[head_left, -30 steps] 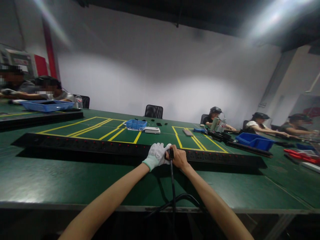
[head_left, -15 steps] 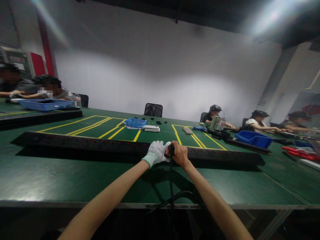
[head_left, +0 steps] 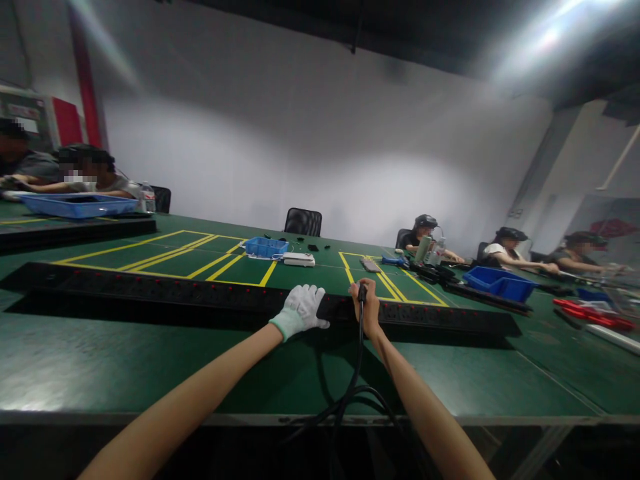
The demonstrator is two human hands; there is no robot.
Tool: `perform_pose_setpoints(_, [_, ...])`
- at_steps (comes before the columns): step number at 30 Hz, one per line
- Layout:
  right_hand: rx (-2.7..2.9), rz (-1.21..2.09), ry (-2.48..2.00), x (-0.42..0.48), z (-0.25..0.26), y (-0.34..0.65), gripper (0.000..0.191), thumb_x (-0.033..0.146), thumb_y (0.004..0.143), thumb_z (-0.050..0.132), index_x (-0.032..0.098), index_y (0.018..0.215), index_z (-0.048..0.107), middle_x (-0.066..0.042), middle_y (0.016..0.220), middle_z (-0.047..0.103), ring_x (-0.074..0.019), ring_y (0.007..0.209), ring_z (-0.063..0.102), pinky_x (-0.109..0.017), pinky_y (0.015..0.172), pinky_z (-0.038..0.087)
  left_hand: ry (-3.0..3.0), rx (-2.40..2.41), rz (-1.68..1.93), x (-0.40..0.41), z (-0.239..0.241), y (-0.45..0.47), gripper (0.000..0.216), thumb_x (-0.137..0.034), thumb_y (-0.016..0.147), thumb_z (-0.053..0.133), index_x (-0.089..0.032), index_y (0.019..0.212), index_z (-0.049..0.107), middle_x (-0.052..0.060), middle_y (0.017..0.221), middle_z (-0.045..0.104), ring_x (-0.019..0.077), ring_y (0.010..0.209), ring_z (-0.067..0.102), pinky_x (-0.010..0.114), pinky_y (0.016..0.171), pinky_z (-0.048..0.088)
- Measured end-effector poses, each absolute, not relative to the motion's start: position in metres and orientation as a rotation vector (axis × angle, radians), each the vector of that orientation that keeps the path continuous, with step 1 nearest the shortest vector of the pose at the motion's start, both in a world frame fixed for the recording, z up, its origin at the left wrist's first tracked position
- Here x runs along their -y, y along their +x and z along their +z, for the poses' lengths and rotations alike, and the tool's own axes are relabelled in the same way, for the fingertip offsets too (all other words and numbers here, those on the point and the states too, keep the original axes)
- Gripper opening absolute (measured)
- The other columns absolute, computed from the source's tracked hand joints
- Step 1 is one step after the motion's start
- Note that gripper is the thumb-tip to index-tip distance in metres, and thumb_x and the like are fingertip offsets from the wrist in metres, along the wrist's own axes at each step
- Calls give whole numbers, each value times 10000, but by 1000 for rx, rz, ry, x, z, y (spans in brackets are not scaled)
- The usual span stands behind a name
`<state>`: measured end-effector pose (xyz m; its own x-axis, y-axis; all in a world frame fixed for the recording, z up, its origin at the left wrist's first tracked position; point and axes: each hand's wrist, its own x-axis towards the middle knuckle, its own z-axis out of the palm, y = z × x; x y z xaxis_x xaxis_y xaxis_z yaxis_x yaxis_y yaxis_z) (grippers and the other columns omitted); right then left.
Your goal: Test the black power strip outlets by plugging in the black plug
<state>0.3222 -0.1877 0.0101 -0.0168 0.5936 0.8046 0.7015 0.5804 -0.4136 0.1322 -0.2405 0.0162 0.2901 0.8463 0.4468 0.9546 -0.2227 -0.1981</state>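
Note:
A long black power strip (head_left: 150,289) with red switches lies across the green table in front of me. My left hand (head_left: 301,308), in a white glove, rests on the strip with its fingers laid flat over the top. My right hand (head_left: 367,308), bare, is closed round the black handle of a corded tool (head_left: 362,293) held upright at the strip. The tool's black cable (head_left: 350,393) runs down over the table's near edge.
Beyond the strip are yellow floor-style markings, a small blue tray (head_left: 265,247) and a white box (head_left: 299,259). A larger blue bin (head_left: 500,283) sits at the right. Other people work at the far right and at the far left beside another blue tray (head_left: 75,203).
My right hand has moved a little to the right along the strip with the tool, away from my left hand. The view has shifted slightly left.

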Motion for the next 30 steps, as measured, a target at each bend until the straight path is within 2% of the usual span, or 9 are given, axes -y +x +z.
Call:
perform_pose_setpoints(5, [1727, -121, -1141, 188, 9, 323, 350, 485, 906, 348, 177, 1049, 434, 3, 633, 604, -186, 530, 595, -242, 514, 359, -2124, 1612, -340, 247, 17, 111, 841, -805, 567, 478, -141, 1080, 527, 133, 936, 541, 289, 850, 503, 391, 753, 323])
perform_pose_setpoints(8, [1795, -145, -1120, 192, 11, 317, 365, 490, 892, 391, 172, 1061, 448, -28, 702, 634, -209, 624, 624, -260, 559, 393, -2114, 1612, -352, 248, 17, 107, 821, -805, 569, 474, -145, 1053, 534, 132, 930, 544, 286, 848, 508, 390, 750, 324])
perform_pose_setpoints(12, [2026, -180, -943, 202, 15, 295, 347, 437, 877, 461, 172, 1103, 455, -78, 912, 663, -212, 874, 624, -301, 747, 444, -2106, 1611, -368, 246, 17, 106, 791, -800, 547, 495, -155, 1002, 544, 120, 909, 554, 278, 831, 517, 385, 743, 335])
perform_pose_setpoints(17, [2272, -174, -798, 210, 17, 275, 287, 361, 930, 396, 225, 1175, 455, -48, 1050, 654, -178, 995, 598, -391, 972, 354, -2118, 1592, -376, 242, 17, 104, 806, -814, 553, 469, -161, 1020, 544, 114, 926, 561, 276, 842, 524, 384, 746, 348])
perform_pose_setpoints(20, [2320, -172, -816, 207, 22, 276, 293, 400, 927, 408, 251, 1168, 482, -37, 1043, 662, -185, 967, 612, -405, 956, 368, -2132, 1591, -381, 240, 17, 103, 831, -833, 537, 454, -161, 1017, 548, 110, 917, 564, 278, 825, 528, 394, 738, 353])
perform_pose_setpoints(26, [2456, -209, -787, 201, 42, 279, 378, 454, 906, 447, 237, 1214, 476, -49, 978, 680, -194, 891, 638, -323, 826, 437, -2132, 1598, -402, 240, 15, 103, 814, -817, 553, 459, -141, 999, 554, 124, 912, 558, 287, 832, 525, 405, 746, 350])
perform_pose_setpoints(30, [2516, -251, -741, 206, 47, 276, 424, 453, 897, 466, 199, 1236, 465, -86, 1019, 666, -214, 936, 624, -338, 852, 423, -2134, 1610, -405, 239, 14, 103, 798, -819, 570, 439, -149, 986, 558, 123, 904, 554, 276, 831, 526, 395, 748, 347])
